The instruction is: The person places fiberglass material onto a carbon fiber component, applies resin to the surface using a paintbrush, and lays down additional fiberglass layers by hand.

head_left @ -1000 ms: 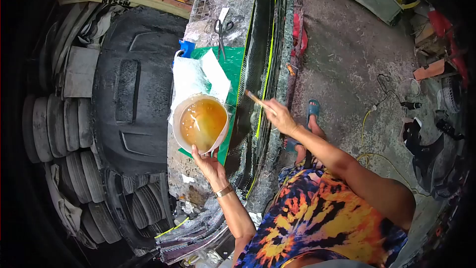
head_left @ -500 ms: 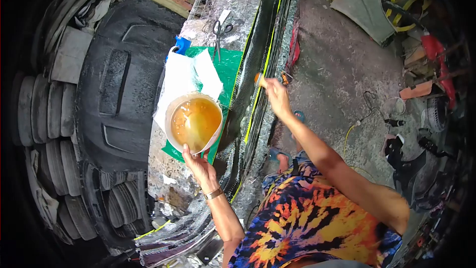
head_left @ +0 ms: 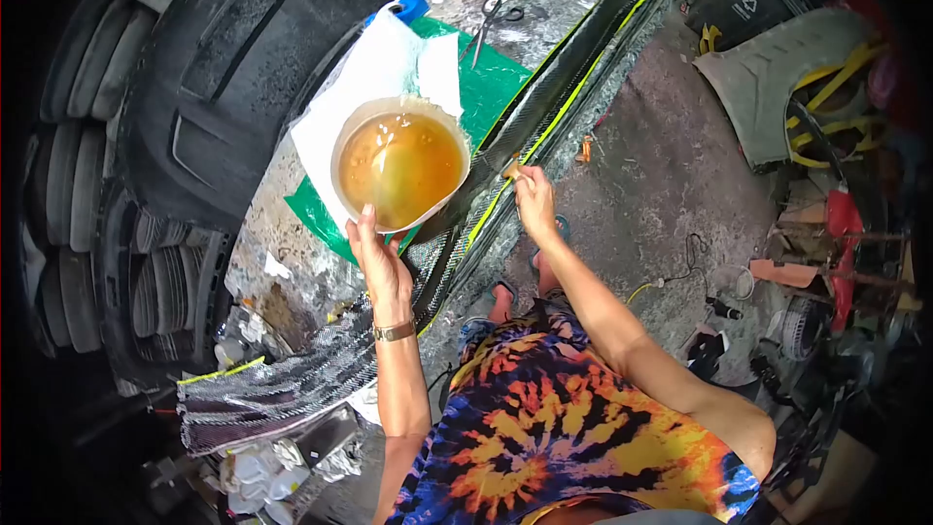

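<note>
My left hand (head_left: 381, 262) grips a whitish tub (head_left: 340, 163) from its near side, thumb against the rim. Amber liquid (head_left: 413, 175), like resin, fills much of it. In my right hand (head_left: 535, 204) is a small brush (head_left: 512, 169), its handle mostly hidden by the fingers. The brush head is over a long black woven strip, like carbon fibre (head_left: 578, 66), edged with yellow-green tape; it seems to touch the strip, though I cannot be sure. Beneath and behind the tub lie a white sheet (head_left: 364, 73) and a green sheet (head_left: 498, 80).
Black-handled scissors (head_left: 483, 27) and a blue object (head_left: 412, 6) lie beyond the tub. On the left are a large black moulded panel (head_left: 228, 39) and stacked tyres (head_left: 68, 185). A grey panel (head_left: 768, 78) with yellow straps stands right. A cable (head_left: 671, 282) crosses the floor.
The view has turned, so the bench and strip now slant more. My right hand has turned and lowered the brush toward the strip. My left hand still holds the tub.
</note>
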`<action>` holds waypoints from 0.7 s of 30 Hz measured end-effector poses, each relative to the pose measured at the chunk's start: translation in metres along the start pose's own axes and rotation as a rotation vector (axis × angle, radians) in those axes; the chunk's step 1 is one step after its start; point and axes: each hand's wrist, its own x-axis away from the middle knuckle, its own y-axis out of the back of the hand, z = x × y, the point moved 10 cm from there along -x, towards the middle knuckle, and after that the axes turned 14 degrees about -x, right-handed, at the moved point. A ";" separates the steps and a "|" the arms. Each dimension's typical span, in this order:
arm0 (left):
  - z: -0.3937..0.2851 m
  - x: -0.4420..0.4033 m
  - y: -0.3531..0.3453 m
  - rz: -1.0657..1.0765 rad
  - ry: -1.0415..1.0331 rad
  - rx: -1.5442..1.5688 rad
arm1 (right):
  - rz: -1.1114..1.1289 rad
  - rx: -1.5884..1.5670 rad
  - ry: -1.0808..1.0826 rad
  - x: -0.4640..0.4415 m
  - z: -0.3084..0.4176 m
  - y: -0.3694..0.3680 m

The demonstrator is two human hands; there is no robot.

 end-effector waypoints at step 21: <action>-0.004 -0.003 0.004 0.018 -0.017 0.025 | -0.041 -0.014 0.132 0.008 0.042 0.017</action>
